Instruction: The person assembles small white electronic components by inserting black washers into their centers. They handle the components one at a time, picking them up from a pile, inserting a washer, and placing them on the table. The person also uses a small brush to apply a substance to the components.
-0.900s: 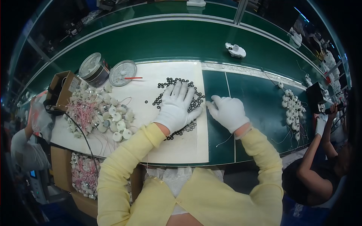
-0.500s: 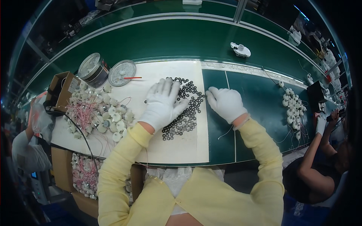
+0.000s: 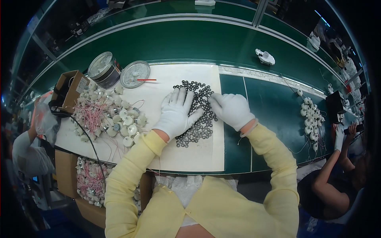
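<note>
Small black rings [image 3: 200,104] lie spread in one layer on a white board [image 3: 166,158], the nearer ones looking greyer. My left hand [image 3: 174,114], in a white glove, rests flat along their left side with fingers stretched and thumb out over the rings. From the right, my white-gloved right hand [image 3: 234,111] reaches over the board's edge, fingers curled and fingertips at the rings' right margin. Whatever is between those fingertips is hidden. Left of my left hand is a heap of small round motors [image 3: 129,123] with pink wires.
An open tin [image 3: 104,70], its lid [image 3: 135,74] with a red stick [image 3: 147,79], and a cardboard box [image 3: 69,91] stand far left. White motors [image 3: 311,119] lie on the green mat [image 3: 274,119]. A white part [image 3: 265,57] sits on the conveyor [image 3: 178,39]. Co-workers flank me.
My right hand has moved left from the green mat to the rings' right margin. My left hand stays flat beside the rings. The white part on the conveyor has shifted slightly right.
</note>
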Demonstrator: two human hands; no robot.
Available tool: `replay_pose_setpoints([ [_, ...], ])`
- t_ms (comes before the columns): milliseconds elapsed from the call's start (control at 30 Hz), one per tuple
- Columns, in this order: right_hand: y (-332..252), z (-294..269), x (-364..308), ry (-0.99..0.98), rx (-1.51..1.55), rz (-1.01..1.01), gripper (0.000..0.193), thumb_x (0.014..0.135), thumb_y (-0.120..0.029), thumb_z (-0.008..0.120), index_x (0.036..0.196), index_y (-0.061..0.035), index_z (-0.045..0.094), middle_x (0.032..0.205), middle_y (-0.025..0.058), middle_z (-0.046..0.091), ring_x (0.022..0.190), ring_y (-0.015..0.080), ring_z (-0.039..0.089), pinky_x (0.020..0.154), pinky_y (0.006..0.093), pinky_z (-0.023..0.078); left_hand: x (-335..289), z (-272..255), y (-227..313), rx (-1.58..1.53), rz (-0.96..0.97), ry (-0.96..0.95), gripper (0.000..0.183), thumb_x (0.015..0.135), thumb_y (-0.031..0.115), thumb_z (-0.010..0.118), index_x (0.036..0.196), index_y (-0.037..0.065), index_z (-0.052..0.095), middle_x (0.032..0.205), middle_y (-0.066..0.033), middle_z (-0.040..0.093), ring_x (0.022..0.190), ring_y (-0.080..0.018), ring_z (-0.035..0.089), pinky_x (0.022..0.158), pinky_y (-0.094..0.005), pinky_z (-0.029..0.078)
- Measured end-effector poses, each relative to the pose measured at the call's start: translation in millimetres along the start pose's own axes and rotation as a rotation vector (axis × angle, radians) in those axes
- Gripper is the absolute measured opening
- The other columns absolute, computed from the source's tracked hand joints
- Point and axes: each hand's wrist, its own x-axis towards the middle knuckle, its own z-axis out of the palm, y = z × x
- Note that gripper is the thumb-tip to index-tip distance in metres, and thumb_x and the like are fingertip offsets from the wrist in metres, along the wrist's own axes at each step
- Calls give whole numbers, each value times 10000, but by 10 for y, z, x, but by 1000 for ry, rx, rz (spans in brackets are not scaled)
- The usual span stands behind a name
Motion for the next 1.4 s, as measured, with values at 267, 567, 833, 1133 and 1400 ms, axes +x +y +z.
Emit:
replay_pose_setpoints([
  [267,100,-293,-269,-275,421,316,260,969,-314,656,1027,-73,732,768,95,741,688,262,721,642,371,555,-98,-118,24,19,31,77,736,988,555,530,1478,8,474,1488,-294,480,1410,-455,432,1153,-550,318],
  [567,-187,-577,-669,-444,922,410,273,949,-147,723,1162,21,691,890,136,746,734,157,703,682,296,557,-964,-1084,-68,58,-66,107,611,890,299,701,1403,5,547,1375,-263,568,1277,-454,535,1091,-524,399],
  [833,-275,-436,-620,-355,751,151,261,902,-71,724,1153,-14,683,920,119,740,805,245,743,698,339,574,-1187,-1068,-411,103,-232,179,415,809,142,733,1208,50,662,1061,-93,692,866,-290,658,676,-421,503],
  [1133,-437,-495,-494,-296,334,-31,281,850,-151,775,1107,-99,672,876,36,731,738,265,693,654,381,499,-1370,-998,-218,39,-284,203,456,777,113,773,1223,92,680,1104,-75,672,925,-282,638,728,-433,506],
  [1400,-560,-515,-511,-247,61,-156,300,831,-268,814,1078,-164,677,789,-35,654,688,196,601,662,358,406,-1562,-936,-202,128,-376,214,488,765,144,801,1238,145,684,1156,-61,626,964,-288,610,760,-425,502],
])
